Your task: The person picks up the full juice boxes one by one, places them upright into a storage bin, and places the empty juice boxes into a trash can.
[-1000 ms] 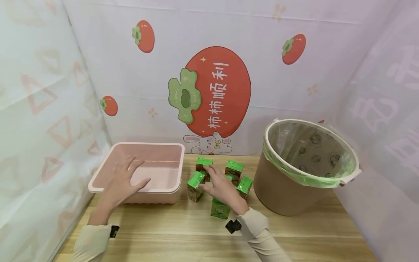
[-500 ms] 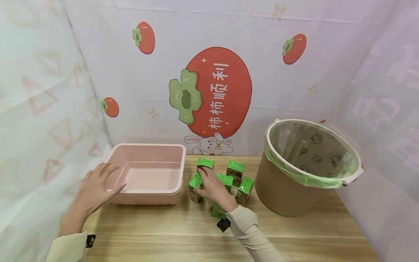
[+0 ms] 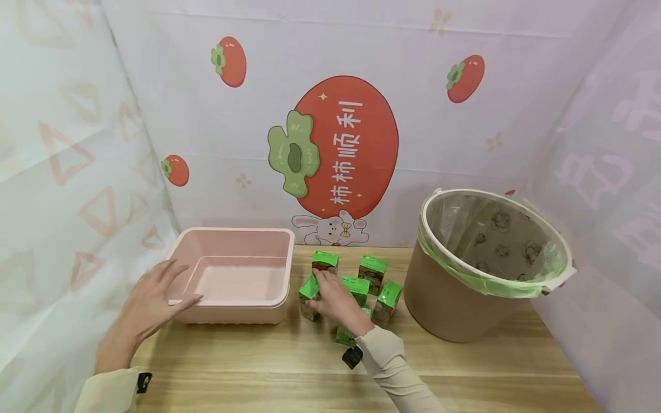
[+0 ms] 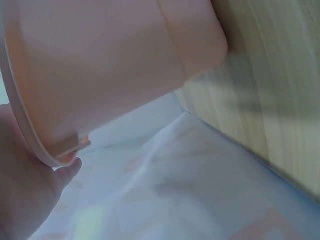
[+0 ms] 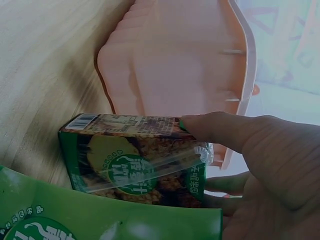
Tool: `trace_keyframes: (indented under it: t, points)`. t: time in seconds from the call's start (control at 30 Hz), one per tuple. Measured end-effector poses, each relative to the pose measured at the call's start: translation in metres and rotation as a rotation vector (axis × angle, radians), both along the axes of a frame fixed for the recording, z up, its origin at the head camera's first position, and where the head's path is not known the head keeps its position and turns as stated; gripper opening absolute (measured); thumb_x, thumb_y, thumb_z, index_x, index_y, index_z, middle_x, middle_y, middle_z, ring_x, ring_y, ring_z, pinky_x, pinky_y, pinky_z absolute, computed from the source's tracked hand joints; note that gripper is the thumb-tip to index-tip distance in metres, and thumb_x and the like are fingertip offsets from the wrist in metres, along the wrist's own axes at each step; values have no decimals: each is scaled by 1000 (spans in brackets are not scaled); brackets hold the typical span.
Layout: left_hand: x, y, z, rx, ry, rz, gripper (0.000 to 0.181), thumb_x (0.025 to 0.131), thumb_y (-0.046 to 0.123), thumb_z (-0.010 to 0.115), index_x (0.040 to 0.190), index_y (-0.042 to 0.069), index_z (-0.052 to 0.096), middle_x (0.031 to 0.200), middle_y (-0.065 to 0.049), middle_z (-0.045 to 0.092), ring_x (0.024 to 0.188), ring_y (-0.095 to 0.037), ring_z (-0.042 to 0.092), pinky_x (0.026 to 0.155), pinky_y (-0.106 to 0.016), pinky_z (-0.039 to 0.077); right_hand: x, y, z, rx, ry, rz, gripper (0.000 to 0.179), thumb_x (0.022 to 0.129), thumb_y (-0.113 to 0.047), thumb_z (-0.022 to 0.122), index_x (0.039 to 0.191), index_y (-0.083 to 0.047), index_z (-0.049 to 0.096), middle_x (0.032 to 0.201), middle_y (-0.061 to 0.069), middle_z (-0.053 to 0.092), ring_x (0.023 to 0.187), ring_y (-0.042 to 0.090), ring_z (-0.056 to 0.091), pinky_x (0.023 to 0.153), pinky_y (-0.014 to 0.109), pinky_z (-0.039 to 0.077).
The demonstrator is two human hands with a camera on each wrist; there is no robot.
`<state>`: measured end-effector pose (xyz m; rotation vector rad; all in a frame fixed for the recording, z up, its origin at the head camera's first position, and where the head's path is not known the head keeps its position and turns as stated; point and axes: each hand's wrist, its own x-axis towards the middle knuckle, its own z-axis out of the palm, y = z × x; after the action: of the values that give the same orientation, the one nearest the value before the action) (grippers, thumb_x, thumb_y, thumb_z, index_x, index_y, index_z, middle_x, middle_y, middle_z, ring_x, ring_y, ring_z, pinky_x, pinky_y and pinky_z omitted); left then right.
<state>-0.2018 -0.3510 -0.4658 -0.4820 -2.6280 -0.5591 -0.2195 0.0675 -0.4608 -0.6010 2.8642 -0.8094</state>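
My right hand (image 3: 338, 301) holds a small juice box (image 5: 132, 172) by its upper end, thumb on one side and fingers on the other. The box has a green top, a brown-and-green printed side and a straw in clear wrap. In the head view it stands upright, leftmost in a group of similar juice boxes (image 3: 373, 271), partly covered by my hand. My left hand (image 3: 147, 304) is at the left rim of a pink plastic basin (image 3: 281, 304), fingers spread and relaxed. In the left wrist view a fingertip (image 4: 70, 171) shows just beyond the basin's rim.
A brown bin (image 3: 444, 304) lined with a green-edged clear bag stands to the right of the boxes. The wooden table (image 3: 248, 367) meets a printed cloth wall (image 3: 232, 189) at the back, with more cloth on both sides.
My left hand has moved left and down from over the basin to its left rim. My right hand has come down among the juice boxes and taken hold of the leftmost one.
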Motion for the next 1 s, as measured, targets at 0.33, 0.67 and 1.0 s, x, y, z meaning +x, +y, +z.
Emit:
trace_keyframes:
  t: [0.33, 0.67, 1.0]
  points:
    - [-14, 4, 6, -52, -38, 15, 71, 90, 48, 79, 142, 6, 56, 150, -34, 48, 136, -59, 43, 102, -71, 36, -3, -2, -2, -7, 67, 18, 79, 93, -21, 84, 154, 9, 44, 148, 28, 55, 137, 42, 54, 111, 51, 49]
    - [-23, 3, 9, -92, -106, 45, 74, 96, 53, 71, 149, 5, 52, 156, -32, 42, 142, -58, 38, 105, -74, 33, -1, -1, 8, -35, 132, 53, 74, 84, -14, 91, 143, 13, 57, 140, 30, 62, 126, 42, 63, 102, 48, 57]
    - [-21, 5, 7, -125, -144, 59, 75, 100, 56, 63, 154, 6, 47, 164, -26, 37, 149, -55, 31, 110, -76, 28, 7, 6, 56, -93, 144, 61, 74, 83, -16, 91, 143, 12, 58, 134, 27, 66, 87, 21, 69, 76, 33, 61]
